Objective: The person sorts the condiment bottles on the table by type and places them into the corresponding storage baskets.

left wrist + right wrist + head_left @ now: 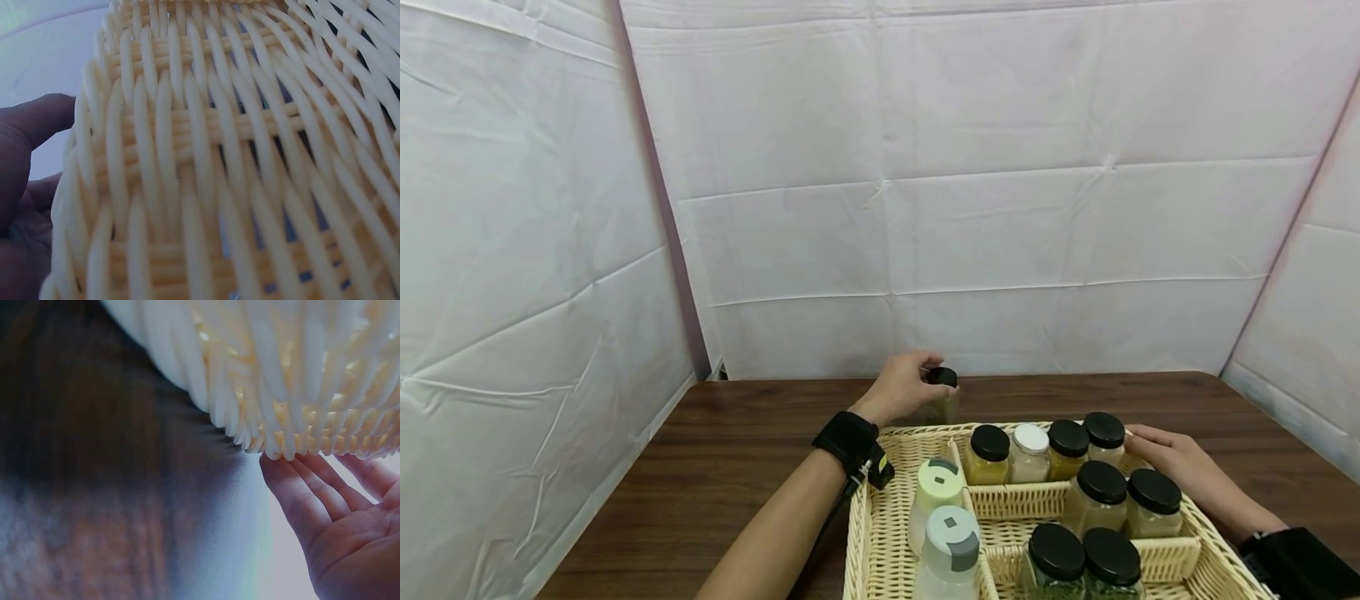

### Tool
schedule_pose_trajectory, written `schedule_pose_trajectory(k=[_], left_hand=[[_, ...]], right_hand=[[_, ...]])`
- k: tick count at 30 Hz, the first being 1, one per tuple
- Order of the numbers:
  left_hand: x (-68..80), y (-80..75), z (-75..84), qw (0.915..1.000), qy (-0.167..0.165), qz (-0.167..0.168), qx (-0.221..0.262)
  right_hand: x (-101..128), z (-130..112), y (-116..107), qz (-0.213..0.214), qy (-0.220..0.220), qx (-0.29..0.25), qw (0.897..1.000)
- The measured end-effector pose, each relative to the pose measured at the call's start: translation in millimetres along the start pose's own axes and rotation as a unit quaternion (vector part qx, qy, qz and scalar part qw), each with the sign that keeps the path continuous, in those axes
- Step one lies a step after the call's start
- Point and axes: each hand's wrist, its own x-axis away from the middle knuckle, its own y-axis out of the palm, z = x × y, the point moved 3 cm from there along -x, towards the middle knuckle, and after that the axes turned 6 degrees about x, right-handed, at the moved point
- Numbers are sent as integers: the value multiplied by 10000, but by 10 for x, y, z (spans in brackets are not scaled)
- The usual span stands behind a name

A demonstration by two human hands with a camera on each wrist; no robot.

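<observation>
We see the left hand [901, 385] reaching past the far rim of the pale woven wicker basket [863, 533], its fingers curled round a small clear glass jar with a black lid [942, 392]. That jar stands on the dark brown wooden desk [737, 467], just behind the basket and outside it. The right hand [1180, 463] lies against the basket's right rim, fingers [312, 494] straight and relaxed, touching the weave and gripping nothing. Inside the basket we count more black-lidded glass jars [1101, 487] in the right compartments, one white-lidded jar [1030, 452] in the far row, and two pale bottles with green-grey caps [945, 533] in the left compartment. The left wrist view shows only the weave [237, 162] up close, with the hand at its edge. White sheeting [970, 192] hangs behind the desk.
</observation>
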Motion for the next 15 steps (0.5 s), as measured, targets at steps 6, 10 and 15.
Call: schedule_pose_trajectory(k=[6, 10, 15], left_hand=[[9, 17, -16, 9992, -194, -340, -78], [10, 22, -24, 9990, -320, -321, -32], [8, 24, -20, 9991, -294, -311, -45]], right_hand=[[-17, 5, -12, 47, 29, 43, 10000], [-5, 3, -9, 46, 8, 14, 10000], [25, -2, -5, 112, -226, 128, 9996]])
